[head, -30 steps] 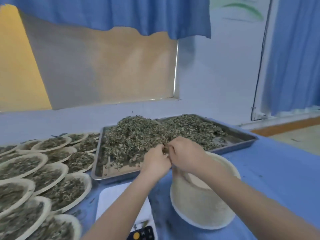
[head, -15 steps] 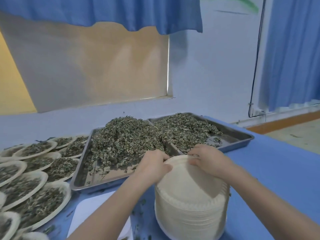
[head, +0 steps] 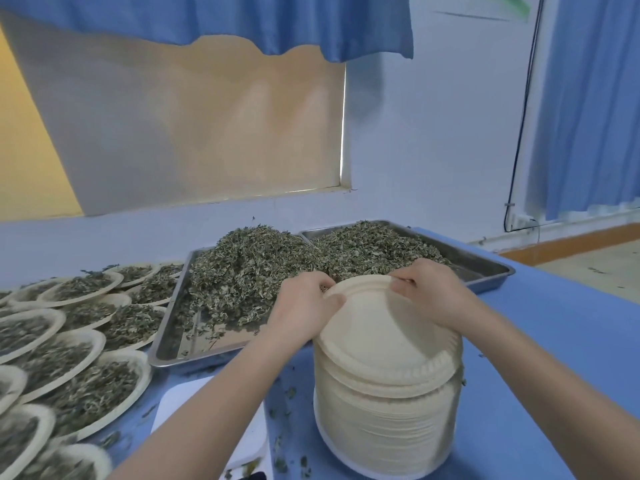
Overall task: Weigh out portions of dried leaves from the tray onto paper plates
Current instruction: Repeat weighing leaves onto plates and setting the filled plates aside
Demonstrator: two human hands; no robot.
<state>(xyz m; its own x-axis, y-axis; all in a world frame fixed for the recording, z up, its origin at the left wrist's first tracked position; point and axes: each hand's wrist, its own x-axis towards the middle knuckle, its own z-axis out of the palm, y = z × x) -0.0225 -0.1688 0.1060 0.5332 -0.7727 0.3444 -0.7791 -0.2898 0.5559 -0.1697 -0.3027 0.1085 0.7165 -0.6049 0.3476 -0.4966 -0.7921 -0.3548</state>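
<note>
Partly hidden scale (head: 194, 407), hands (head: 304, 306) gripping top plate (head: 377, 327)

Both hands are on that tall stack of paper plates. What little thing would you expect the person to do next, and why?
Probably peel the top plate free and lift it off the stack. The left hand and right hand pinch its far rim, which already looks raised, and the white scale beside the stack appears bare, seemingly waiting for a plate.
</note>
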